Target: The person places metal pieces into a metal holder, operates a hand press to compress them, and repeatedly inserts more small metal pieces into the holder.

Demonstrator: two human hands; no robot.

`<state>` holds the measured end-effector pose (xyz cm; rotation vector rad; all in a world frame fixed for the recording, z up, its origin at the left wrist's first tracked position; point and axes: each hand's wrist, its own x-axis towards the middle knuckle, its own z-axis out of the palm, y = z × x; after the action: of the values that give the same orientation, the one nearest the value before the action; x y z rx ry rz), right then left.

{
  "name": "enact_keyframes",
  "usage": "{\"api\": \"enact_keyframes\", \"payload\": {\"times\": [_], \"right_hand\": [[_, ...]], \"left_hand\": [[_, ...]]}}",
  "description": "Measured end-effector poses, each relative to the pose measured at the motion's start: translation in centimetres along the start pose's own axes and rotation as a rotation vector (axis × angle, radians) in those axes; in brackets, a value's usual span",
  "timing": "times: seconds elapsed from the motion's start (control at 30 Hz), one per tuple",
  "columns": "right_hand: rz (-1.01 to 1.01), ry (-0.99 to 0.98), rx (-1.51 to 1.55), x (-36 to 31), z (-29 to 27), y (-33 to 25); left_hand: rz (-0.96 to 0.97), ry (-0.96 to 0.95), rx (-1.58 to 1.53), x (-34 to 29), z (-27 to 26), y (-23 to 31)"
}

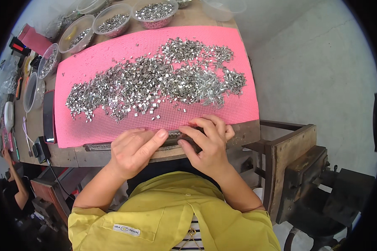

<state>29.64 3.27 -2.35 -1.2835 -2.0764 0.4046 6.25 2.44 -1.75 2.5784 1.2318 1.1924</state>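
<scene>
A long, narrow dark metal bar [99,147] with a row of small slots or pieces along it lies at the near edge of the worktable. My left hand [132,152] is closed over its middle, fingers bent and one fingertip resting on top. Around the bar's right part my right hand [207,142] curves, thumb on the near side and index finger on the far side; any tiny piece between them is too small to make out. Just beyond, loose small silver metal pieces [146,75], square bits and thin pins, are heaped on a pink textured mat [92,129].
Clear plastic bowls with metal pieces, such as one bowl [155,24], line the far edge. A phone [49,117] and a black adapter [41,149] lie left of the mat. A wooden frame [293,146] and dark machine [305,180] stand right. Another person's arm [19,184] shows far left.
</scene>
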Motion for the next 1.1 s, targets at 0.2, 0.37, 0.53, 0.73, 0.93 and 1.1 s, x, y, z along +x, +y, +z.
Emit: {"api": "enact_keyframes", "payload": {"times": [0.2,0.37,0.53,0.73,0.93,1.1], "right_hand": [[-0.075,0.041,-0.05,0.4,0.2,0.5],[-0.132,0.105,-0.03,0.2,0.4,0.3],[-0.149,0.127,0.13,1.2,-0.5,-0.8],[0.003,0.031,0.238,0.9,-2.0,-2.5],[0.045,0.047,0.342,0.7,-2.6,-2.8],[0.093,0.097,0.432,1.3,-2.7,-3.0]], "left_hand": [[0.098,0.009,0.016,0.3,0.1,-0.8],[0.19,0.098,0.009,0.5,0.2,-0.8],[0.049,0.152,-0.228,0.5,0.1,-0.3],[0.009,0.207,-0.231,0.9,-0.3,0.5],[0.001,0.219,-0.227,0.7,-0.1,1.0],[-0.023,0.229,-0.252,0.8,-0.3,0.7]]}}
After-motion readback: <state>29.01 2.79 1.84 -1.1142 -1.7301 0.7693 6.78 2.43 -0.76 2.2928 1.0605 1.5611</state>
